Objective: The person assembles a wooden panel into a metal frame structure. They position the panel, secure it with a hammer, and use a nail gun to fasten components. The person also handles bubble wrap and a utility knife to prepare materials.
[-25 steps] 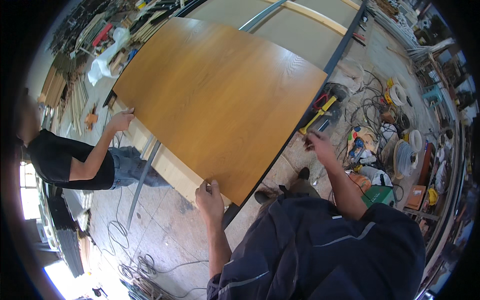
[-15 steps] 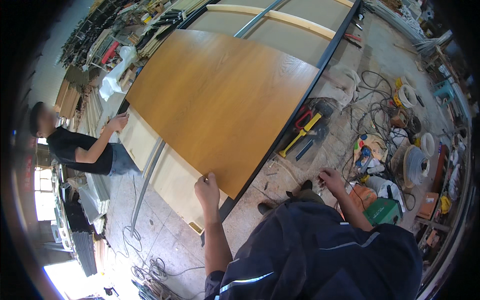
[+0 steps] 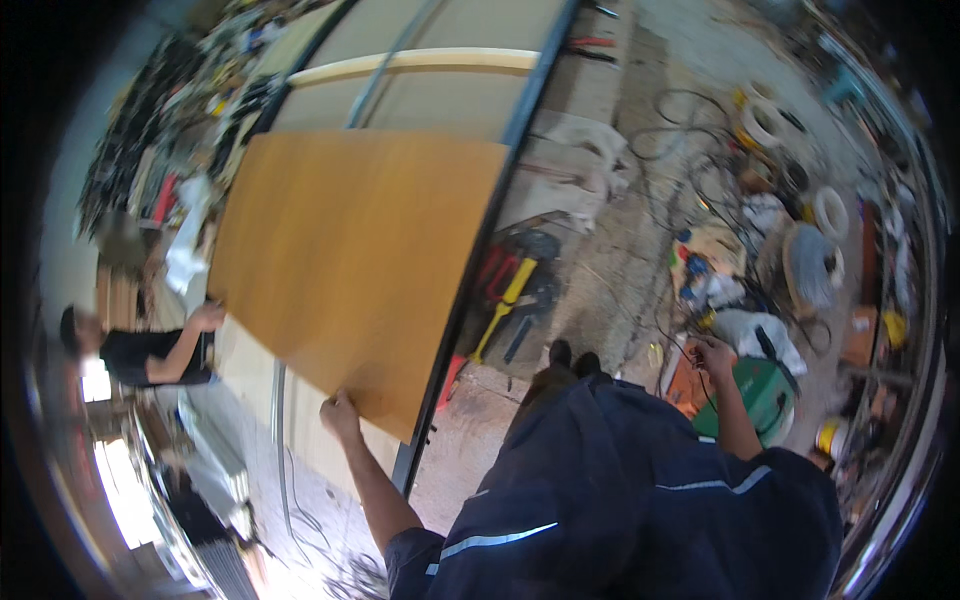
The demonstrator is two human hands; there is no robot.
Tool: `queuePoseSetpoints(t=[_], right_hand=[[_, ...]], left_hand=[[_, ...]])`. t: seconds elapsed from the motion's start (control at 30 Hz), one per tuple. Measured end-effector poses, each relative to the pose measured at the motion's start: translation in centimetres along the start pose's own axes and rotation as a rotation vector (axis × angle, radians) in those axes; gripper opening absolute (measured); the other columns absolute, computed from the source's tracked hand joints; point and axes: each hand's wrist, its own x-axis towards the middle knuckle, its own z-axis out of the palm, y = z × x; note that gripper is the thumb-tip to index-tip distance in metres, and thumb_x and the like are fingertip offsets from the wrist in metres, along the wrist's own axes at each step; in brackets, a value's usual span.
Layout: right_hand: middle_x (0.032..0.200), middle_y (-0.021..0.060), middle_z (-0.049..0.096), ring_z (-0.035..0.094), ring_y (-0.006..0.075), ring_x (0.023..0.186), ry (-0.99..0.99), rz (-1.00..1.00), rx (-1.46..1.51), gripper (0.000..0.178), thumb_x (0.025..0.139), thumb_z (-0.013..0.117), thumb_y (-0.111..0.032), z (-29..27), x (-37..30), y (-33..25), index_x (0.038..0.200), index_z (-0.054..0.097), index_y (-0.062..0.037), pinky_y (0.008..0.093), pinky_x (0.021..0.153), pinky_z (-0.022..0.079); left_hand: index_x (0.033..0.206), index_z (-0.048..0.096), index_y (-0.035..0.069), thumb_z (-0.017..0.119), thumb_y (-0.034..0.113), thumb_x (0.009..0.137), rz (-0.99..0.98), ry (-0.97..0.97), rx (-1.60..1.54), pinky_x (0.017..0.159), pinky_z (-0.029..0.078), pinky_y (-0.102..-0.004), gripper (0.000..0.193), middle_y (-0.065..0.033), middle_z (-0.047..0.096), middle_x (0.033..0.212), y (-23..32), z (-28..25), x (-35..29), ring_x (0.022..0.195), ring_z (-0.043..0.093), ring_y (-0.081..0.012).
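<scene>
Currently, from my remote seat behind the head camera, I look down past a dark work jacket (image 3: 620,500) with pale stripes at two bare hands set well apart. My right grip (image 3: 713,357) is half-curled over a green case (image 3: 765,390); blur hides the fingers, and I cannot tell whether they hold anything. My left grip (image 3: 342,414) is grasping the near edge of a brown wood-grain panel (image 3: 350,270), toward its near right corner. That hand is clearly the nearer one: the panel stretches ahead and leftward from it, while from the right hand it lies well off to the left. Its right edge runs away from my side, close along a dark frame rail (image 3: 533,90); fisheye bending keeps me from judging which side is longer. A pale board (image 3: 310,430) shows beyond the panel's near edge. To the left, a co-worker's hand (image 3: 208,316) is at the near left corner. Right of the rail, a yellow-handled tool (image 3: 512,295) lies on the floor (image 3: 610,310). Farther ahead, past the panel, a pale wooden crosspiece (image 3: 420,61) spans the frame.
</scene>
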Motion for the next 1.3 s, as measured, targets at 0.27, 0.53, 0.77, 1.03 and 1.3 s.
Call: queuePoseSetpoints(t=[0.27, 0.53, 0.77, 1.03, 1.3], right_hand=[[0.065, 0.0083, 0.057, 0.055, 0.0181, 0.054, -0.021, 0.316, 0.017, 0.023, 0.097, 0.054, -0.014, -5.4, -5.4, 4.2, 0.077, 0.056, -0.0017, 0.0355, 0.051, 0.047], [0.070, 0.0099, 0.061, 0.061, 0.0194, 0.058, 0.102, 0.247, 0.071, 0.018, 0.096, 0.054, -0.011, -1.5, -2.8, -6.8, 0.085, 0.060, 0.0023, 0.0352, 0.053, 0.051], [0.072, 0.0106, 0.065, 0.065, 0.0189, 0.060, 0.058, 0.306, 0.114, 0.017, 0.091, 0.056, -0.013, -9.6, 7.2, -4.1, 0.087, 0.063, 0.0016, 0.0359, 0.050, 0.051], [0.071, 0.0099, 0.064, 0.060, 0.0176, 0.056, 0.104, 0.351, 0.272, 0.017, 0.091, 0.056, -0.016, -20.6, 22.7, -9.4, 0.077, 0.060, -0.0064, 0.0332, 0.045, 0.043], [0.072, 0.0061, 0.061, 0.063, 0.0171, 0.060, 0.033, 0.156, 0.173, 0.013, 0.092, 0.054, -0.015, -23.8, 37.4, -30.2, 0.089, 0.062, -0.0049, 0.0321, 0.051, 0.054]], left_hand=[[0.101, 0.067, -0.011, 0.065, 0.025, 0.089, 0.291, -0.004, -0.140, 0.073, 0.052, -0.0463, 0.039, -0.0264, 0.070, 0.088, 19.7, 3.5, -1.1, 0.079, 0.069, -0.0376], [0.101, 0.069, -0.007, 0.063, 0.031, 0.088, 0.373, -0.191, -0.229, 0.076, 0.051, -0.0454, 0.041, -0.0244, 0.071, 0.088, 44.2, 12.7, 4.4, 0.081, 0.068, -0.0363], [0.096, 0.072, -0.004, 0.066, 0.029, 0.084, 0.425, -0.266, -0.234, 0.078, 0.052, -0.0471, 0.036, -0.0239, 0.072, 0.091, 64.8, 22.8, 9.2, 0.083, 0.069, -0.0369], [0.094, 0.073, -0.001, 0.066, 0.021, 0.079, 0.366, -0.378, 0.246, 0.066, 0.057, -0.0417, 0.028, -0.0196, 0.074, 0.089, 82.9, 28.3, 13.7, 0.078, 0.072, -0.0272], [0.088, 0.072, -0.006, 0.065, 0.024, 0.077, 0.127, -0.093, -0.138, 0.076, 0.056, -0.0440, 0.033, -0.0231, 0.073, 0.085, 78.9, 30.2, 14.3, 0.080, 0.072, -0.0350]])
